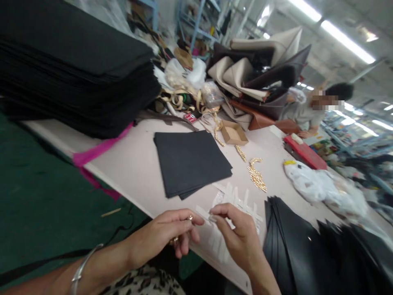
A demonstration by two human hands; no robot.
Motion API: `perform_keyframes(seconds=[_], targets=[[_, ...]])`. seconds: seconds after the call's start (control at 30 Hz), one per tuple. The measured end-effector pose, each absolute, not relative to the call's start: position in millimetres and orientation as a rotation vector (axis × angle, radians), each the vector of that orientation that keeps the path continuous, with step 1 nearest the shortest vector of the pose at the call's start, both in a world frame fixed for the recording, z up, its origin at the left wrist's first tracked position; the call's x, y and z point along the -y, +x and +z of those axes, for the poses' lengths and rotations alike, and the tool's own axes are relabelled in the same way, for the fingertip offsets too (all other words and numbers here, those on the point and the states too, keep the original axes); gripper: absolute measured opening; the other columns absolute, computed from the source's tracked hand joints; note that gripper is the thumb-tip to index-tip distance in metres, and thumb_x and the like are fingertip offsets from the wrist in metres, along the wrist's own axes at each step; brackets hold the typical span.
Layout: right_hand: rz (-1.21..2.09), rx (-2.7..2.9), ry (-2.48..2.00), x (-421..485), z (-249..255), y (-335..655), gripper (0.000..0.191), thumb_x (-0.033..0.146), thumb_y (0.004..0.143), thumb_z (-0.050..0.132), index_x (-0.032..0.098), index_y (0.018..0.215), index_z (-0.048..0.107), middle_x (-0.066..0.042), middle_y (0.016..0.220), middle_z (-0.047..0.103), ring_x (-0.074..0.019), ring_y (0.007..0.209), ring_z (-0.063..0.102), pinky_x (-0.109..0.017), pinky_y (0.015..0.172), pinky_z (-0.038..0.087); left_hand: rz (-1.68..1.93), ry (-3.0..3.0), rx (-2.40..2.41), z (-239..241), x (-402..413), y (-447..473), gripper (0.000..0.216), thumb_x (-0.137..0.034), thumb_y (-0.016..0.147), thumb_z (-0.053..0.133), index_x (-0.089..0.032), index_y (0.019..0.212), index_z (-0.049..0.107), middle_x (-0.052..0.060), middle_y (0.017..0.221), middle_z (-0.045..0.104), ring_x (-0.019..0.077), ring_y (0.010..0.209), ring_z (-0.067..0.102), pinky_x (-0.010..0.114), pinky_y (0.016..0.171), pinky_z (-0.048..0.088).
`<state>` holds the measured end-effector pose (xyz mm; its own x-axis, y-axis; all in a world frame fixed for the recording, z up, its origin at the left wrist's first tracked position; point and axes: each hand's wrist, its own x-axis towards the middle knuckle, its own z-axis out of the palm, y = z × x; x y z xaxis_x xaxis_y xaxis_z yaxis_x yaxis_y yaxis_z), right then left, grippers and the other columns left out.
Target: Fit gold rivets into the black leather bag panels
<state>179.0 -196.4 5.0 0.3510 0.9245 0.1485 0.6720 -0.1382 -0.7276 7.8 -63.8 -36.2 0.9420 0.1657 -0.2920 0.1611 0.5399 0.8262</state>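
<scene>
My left hand (172, 229) is closed, with a small gold-coloured metal piece (190, 218) at the thumb tip against the index finger. More gold shows lower among its fingers; whether that is a ring or another piece I cannot tell. Close by, the thumb and index finger of my right hand (238, 231) are pinched on a short white strip (202, 214). Under and beyond that hand, several white strips (233, 196) lie on the table. Further back are rows of small gold metal pieces (256, 175). A short stack of black rectangular sheets (190, 162) lies ahead of my left hand.
A tall pile of black sheets (76, 73) stands on the left, with a pink strip (104, 147) at the table edge. Black panels (294, 237) lie at right. Behind are a small cardboard box (233, 133), white plastic bags (322, 182), stacked bags (260, 73) and a person (303, 112).
</scene>
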Motion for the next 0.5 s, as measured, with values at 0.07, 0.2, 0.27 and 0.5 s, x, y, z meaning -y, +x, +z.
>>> perform_keyframes(seconds=[0.07,0.2,0.27,0.5], targets=[[0.384,1.293,-1.942,169.9,-5.5,193.2,0.017,0.028,0.093,0.058,0.021,0.103,0.069,-0.003,0.091,0.073,-0.0159,0.081,0.067,-0.026,0.075,0.052,0.142,0.896,-0.469,-32.4,50.5,-1.3,0.039,-0.043,0.085,0.064,-0.014,0.110,0.064,0.004,0.089,0.066,0.0112,0.065,0.057,0.024,0.059,0.046],[0.342,1.328,-2.010,101.6,-21.0,212.2,0.023,0.036,0.092,0.056,0.020,0.100,0.070,-0.004,0.090,0.074,-0.0179,0.078,0.067,-0.028,0.074,0.050,0.395,0.893,-0.742,-27.7,21.5,-23.1,0.040,-0.034,0.076,0.074,-0.013,0.108,0.065,-0.004,0.069,0.057,0.0044,0.049,0.044,0.019,0.050,0.036],[0.299,1.407,-2.051,69.5,-27.0,216.1,0.024,0.035,0.092,0.052,0.020,0.100,0.069,-0.004,0.088,0.074,-0.0183,0.076,0.066,-0.028,0.073,0.049,0.506,0.913,-0.875,-28.0,9.4,-29.7,0.042,-0.032,0.076,0.072,-0.012,0.112,0.063,-0.003,0.074,0.059,0.0017,0.044,0.036,0.018,0.044,0.029],[0.252,1.588,-2.077,29.9,-50.7,218.4,0.023,0.032,0.090,0.049,0.021,0.095,0.069,-0.006,0.091,0.072,-0.0224,0.086,0.064,-0.033,0.080,0.045,0.529,0.939,-0.978,-28.8,-16.9,-28.2,0.054,-0.023,0.082,0.062,-0.009,0.133,0.051,0.019,0.133,0.059,-0.0016,0.039,0.034,0.021,0.040,0.026]])
